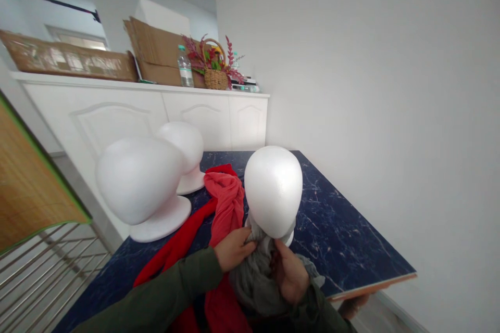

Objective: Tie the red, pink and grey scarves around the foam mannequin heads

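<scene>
A white foam mannequin head (273, 187) stands on the dark blue marbled table (332, 223). Around its neck lies a grey scarf (255, 273), bunched in front and hanging toward the near edge. My left hand (235, 248) grips the scarf at the left side of the neck, fingers closed on the cloth. On the right, my right hand (291, 273) holds the scarf just below the head's chin, its fingers partly hidden in the folds. A coral scarf (226, 203) and a bright red scarf (172, 250) lie to the left, partly under my left arm.
Two more white foam heads (138, 179) stand at the table's left. Behind is a white cabinet (203, 114) bearing cardboard boxes (156, 47), a bottle (185, 67) and a flower basket (215, 79). A metal rack (50, 265) is at lower left, a wall at right.
</scene>
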The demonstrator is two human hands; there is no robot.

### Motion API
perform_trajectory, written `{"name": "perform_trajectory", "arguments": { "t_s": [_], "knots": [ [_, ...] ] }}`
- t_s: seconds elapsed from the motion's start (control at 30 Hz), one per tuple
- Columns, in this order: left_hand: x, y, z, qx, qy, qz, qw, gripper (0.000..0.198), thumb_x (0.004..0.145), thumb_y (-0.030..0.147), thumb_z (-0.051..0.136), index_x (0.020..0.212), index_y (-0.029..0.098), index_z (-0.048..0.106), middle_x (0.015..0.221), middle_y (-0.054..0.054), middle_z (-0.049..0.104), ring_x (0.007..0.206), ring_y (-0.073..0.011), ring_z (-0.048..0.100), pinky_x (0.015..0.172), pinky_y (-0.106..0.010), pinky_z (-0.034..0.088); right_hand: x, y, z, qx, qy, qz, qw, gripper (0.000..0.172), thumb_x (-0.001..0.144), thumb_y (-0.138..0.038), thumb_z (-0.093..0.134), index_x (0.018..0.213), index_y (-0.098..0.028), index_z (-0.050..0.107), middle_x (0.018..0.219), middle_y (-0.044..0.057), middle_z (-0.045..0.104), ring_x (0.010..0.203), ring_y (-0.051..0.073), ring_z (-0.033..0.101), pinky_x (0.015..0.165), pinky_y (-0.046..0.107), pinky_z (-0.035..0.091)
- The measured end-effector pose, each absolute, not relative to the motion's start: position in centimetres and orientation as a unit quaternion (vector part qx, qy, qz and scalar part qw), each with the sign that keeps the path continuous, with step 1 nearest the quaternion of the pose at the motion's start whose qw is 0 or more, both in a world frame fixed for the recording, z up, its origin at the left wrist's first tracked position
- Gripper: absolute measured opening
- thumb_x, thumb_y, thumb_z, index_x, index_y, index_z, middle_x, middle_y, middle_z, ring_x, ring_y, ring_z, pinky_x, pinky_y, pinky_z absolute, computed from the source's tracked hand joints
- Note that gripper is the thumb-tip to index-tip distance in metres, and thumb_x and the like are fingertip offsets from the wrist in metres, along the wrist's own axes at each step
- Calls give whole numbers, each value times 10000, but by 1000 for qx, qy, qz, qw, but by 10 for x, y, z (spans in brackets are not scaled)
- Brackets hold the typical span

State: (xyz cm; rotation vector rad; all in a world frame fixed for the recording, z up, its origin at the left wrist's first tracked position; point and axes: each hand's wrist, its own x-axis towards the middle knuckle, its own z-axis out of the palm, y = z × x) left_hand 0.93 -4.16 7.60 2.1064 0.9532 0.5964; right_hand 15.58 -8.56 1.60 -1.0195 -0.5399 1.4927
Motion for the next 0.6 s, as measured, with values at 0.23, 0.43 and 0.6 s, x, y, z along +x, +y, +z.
{"name": "perform_trajectory", "arguments": {
  "t_s": [0.23,0.43,0.6],
  "knots": [
    [-7,-27,76,557,356,388,642,179,765,244,454,843,172,598,795,-34,640,794,-184,587,795,-317,444,187,-85,23,-397,-134,622,662,169,683,-374,599,739,-218,569,655,-14,628,518,138,536,447,247,398],
    [-42,1,86,301,383,531,693,81,738,177,482,663,149,493,415,81,339,336,-40,328,375,-158,343,240,-78,21,-405,-284,562,663,289,720,-461,424,786,-240,598,870,39,658,898,216,582,757,379,455],
    [-56,21,98,373,429,545,617,87,695,155,484,611,144,461,437,88,309,314,-14,192,318,-136,121,258,-64,33,-459,-394,545,581,410,652,-534,404,869,-259,618,936,69,646,998,264,525,814,417,423]
  ]
}}
